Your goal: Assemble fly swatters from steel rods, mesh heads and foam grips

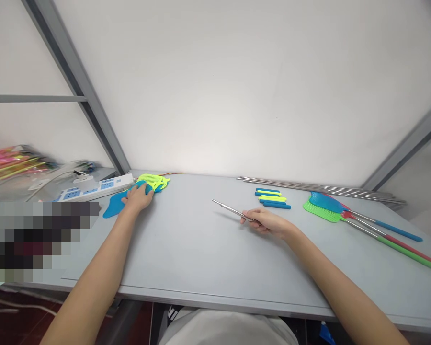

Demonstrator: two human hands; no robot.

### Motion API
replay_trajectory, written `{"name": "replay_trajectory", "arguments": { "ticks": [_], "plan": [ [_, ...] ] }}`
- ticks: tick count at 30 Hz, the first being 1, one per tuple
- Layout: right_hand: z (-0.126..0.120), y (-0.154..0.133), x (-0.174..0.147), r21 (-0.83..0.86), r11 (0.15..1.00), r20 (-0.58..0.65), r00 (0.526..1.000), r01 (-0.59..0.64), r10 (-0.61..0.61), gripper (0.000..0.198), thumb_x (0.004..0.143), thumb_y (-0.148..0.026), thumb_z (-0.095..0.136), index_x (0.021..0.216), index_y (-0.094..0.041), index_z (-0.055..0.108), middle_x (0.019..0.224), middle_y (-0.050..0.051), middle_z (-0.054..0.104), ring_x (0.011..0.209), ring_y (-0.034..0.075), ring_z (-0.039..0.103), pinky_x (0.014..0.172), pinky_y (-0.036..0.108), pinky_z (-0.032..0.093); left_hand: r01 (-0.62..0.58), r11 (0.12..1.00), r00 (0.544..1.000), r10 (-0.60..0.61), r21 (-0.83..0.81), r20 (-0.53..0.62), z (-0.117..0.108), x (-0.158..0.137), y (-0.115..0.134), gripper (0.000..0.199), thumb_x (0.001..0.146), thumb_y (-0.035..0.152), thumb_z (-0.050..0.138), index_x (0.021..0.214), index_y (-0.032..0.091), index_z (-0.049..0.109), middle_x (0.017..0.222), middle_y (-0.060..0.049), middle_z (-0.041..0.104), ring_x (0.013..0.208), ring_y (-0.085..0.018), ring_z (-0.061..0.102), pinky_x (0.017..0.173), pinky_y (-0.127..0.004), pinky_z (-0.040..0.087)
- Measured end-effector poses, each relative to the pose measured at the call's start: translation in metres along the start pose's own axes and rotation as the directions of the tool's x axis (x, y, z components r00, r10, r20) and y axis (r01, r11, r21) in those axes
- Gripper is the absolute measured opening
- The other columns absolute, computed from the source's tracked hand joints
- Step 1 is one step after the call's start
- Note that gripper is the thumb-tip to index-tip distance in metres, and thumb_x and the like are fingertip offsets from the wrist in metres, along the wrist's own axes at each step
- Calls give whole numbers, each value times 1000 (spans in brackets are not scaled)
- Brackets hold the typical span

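At the left, my left hand (138, 197) rests with fingers spread over a blue fly swatter head (115, 205). Beneath and behind the fingers lie yellow-green swatter heads (153, 181), with more blue showing at their edge. My right hand (260, 220) is closed around a thin metal rod (228, 207), its bare end pointing left above the table. The rod's other end is hidden in the palm. Nearest to that hand, several blue and yellow handle grips (273, 198) lie in a small stack.
Long metal rods (319, 188) lie along the wall at the back right. Swatters with blue, red and green handles (405, 249) rest at the right of the grey table (187, 258). A white power strip (96, 189) is at the left. Metal posts (89, 103) frame the table.
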State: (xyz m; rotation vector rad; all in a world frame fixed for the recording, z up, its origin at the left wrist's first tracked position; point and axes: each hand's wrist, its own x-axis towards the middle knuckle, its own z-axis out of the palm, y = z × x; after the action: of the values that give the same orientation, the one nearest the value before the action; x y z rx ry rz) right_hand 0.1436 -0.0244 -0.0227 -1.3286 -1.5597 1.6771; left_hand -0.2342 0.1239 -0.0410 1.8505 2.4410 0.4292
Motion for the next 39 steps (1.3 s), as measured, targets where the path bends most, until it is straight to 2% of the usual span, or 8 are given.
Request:
{"name": "replay_trajectory", "arguments": {
  "ticks": [3,9,18,23,25,28,35,39],
  "plan": [
    [0,0,0,2,1000,3,1000,2,-2,39,71,-51,40,78,-16,57,53,-5,24,41,4,15,37,20,10,-42,999,999,42,10,21,-1,0,2,58,69,41,45,121,17,33,127,-16,29,113,-36,26,83,-54,25],
    [-1,0,0,-3,1000,-6,1000,3,-3,40,71,-51,40,79,-16,57,53,-5,24,42,4,15,37,20,10,-157,988,988,157,-2,3,-4,-1,4,57,64,19,50,119,15,35,127,-14,32,116,-30,26,87,-46,29],
    [0,0,1,13,1000,-9,1000,7,-7,39,71,-50,41,79,-15,58,52,-5,24,42,4,15,37,19,10,-337,939,932,322,-72,-164,4,-19,27,50,55,4,42,104,11,48,125,-13,31,116,-29,26,90,-40,30],
    [0,0,2,14,1000,-15,1000,10,-10,39,71,-50,41,79,-16,58,53,-5,25,42,4,15,37,19,11,-489,864,847,436,-123,-304,8,-47,59,47,63,2,37,109,11,44,131,-8,21,120,-22,19,98,-31,23],
    [0,0,2,18,1000,-18,1000,10,-10,39,71,-50,40,79,-16,57,53,-5,25,41,4,15,36,19,11,-607,770,758,486,-197,-434,7,-59,72,48,67,3,33,114,12,40,131,-8,20,119,-21,21,98,-32,23],
    [0,1,3,25,1000,-25,1000,15,-14,39,71,-49,40,79,-15,57,53,-5,26,41,4,16,36,19,11,-749,638,633,608,-181,-479,4,-75,86,51,71,3,29,121,15,32,131,-7,21,120,-19,19,97,-36,23],
    [-1,3,4,87,994,-118,992,63,-53,36,71,-48,41,81,-17,56,53,-5,27,41,4,17,36,19,12,-875,451,480,857,-178,-187,9,-99,101,43,78,13,30,119,21,37,125,-4,34,114,-18,31,95,-34,26],
    [-2,4,7,120,990,-187,981,69,-45,35,70,-47,42,80,-18,56,52,-5,27,40,4,17,36,19,12,-892,376,395,918,-251,-29,13,-109,105,39,75,34,42,113,23,46,123,-5,38,111,-22,34,93,-36,27]
  ]
}}
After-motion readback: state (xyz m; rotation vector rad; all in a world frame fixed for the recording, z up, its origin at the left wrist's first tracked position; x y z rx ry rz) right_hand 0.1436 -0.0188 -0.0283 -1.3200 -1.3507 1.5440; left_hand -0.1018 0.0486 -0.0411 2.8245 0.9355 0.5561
